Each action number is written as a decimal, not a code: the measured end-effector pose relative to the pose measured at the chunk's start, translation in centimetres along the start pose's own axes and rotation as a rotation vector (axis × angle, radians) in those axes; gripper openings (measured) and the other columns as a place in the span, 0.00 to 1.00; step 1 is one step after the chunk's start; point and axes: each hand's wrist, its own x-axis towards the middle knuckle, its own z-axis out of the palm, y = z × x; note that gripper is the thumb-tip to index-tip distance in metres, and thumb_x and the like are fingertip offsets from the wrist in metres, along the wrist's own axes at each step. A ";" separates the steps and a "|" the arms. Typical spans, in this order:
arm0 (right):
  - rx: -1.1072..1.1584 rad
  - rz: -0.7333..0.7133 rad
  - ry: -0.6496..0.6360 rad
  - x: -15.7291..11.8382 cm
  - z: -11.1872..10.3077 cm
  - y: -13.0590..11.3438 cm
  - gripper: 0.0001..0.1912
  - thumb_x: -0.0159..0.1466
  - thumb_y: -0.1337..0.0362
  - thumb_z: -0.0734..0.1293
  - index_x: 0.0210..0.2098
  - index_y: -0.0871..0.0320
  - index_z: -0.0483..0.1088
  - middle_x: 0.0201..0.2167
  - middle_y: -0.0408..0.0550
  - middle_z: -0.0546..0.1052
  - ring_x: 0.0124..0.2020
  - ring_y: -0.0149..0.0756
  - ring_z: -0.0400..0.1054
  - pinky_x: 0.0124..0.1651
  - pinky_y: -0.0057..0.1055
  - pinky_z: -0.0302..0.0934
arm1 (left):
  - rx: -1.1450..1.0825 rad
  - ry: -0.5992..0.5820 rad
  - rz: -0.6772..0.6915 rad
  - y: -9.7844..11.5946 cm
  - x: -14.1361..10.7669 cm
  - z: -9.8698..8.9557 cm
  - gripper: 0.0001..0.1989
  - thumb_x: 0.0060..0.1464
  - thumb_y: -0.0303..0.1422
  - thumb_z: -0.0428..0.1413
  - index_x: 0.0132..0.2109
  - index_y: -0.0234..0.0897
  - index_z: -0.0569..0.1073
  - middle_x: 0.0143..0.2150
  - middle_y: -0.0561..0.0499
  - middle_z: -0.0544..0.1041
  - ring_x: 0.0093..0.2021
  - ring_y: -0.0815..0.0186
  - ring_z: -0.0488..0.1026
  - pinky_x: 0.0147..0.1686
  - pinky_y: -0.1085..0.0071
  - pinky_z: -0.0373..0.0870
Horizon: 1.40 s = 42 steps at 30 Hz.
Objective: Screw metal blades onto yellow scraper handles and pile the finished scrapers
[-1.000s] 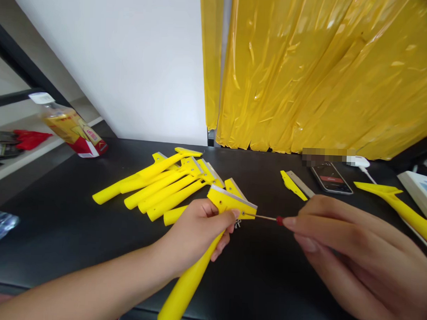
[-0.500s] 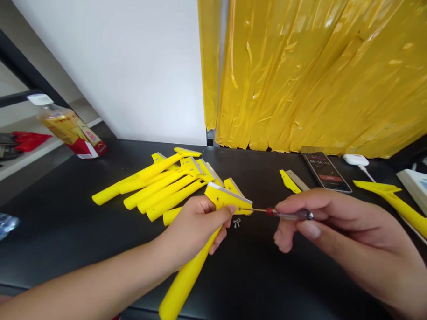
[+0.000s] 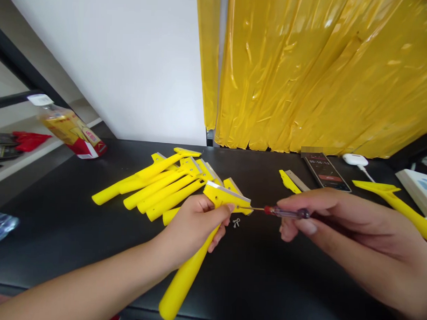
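My left hand (image 3: 200,220) is wrapped round a yellow scraper (image 3: 186,275) just below its head, its thumb pressed on the head near a screw hole. A metal blade edge runs along the top of that head. Between thumb and fingertips, my right hand (image 3: 351,235) pinches a small screwdriver (image 3: 287,212) with a clear, reddish handle. Its thin shaft lies level, and the tip meets the head's right-hand screw. Several small screws (image 3: 236,223) lie on the black table just below the scraper head.
Several yellow scrapers (image 3: 163,188) are heaped left of my hands. A loose yellow head piece with a blade (image 3: 294,180), a phone (image 3: 325,171), a white earphone case (image 3: 355,159) and another yellow scraper handle (image 3: 408,211) lie to the right. A drink bottle (image 3: 72,129) stands at the left.
The scraper head and screwdriver have shifted very slightly left. My right hand's fingers have turned a little on the screwdriver's handle, and the lower fingers are more curled.
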 end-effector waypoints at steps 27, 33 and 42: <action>-0.342 0.200 -0.001 1.0 1.3 0.9 0.14 0.75 0.51 0.65 0.40 0.50 0.78 0.23 0.40 0.77 0.21 0.33 0.70 0.24 0.31 0.58 | 0.193 0.188 0.232 0.2 -0.3 -0.1 0.19 0.68 0.47 0.57 0.33 0.39 0.72 0.21 0.57 0.70 0.21 0.70 0.66 0.27 0.71 0.65; 0.243 0.311 0.238 2.2 0.3 2.1 0.10 0.66 0.53 0.77 0.42 0.50 0.82 0.27 0.42 0.80 0.30 0.35 0.75 0.35 0.31 0.69 | -0.028 0.120 0.199 1.2 -0.5 -0.5 0.21 0.71 0.48 0.52 0.41 0.37 0.77 0.28 0.52 0.75 0.26 0.67 0.70 0.31 0.70 0.69; 0.648 0.237 0.254 2.9 -0.2 2.8 0.13 0.74 0.61 0.58 0.36 0.51 0.71 0.32 0.46 0.73 0.38 0.42 0.76 0.43 0.45 0.76 | -0.336 0.079 0.168 1.4 0.0 -0.3 0.13 0.69 0.42 0.59 0.49 0.36 0.72 0.47 0.41 0.83 0.30 0.66 0.75 0.26 0.72 0.71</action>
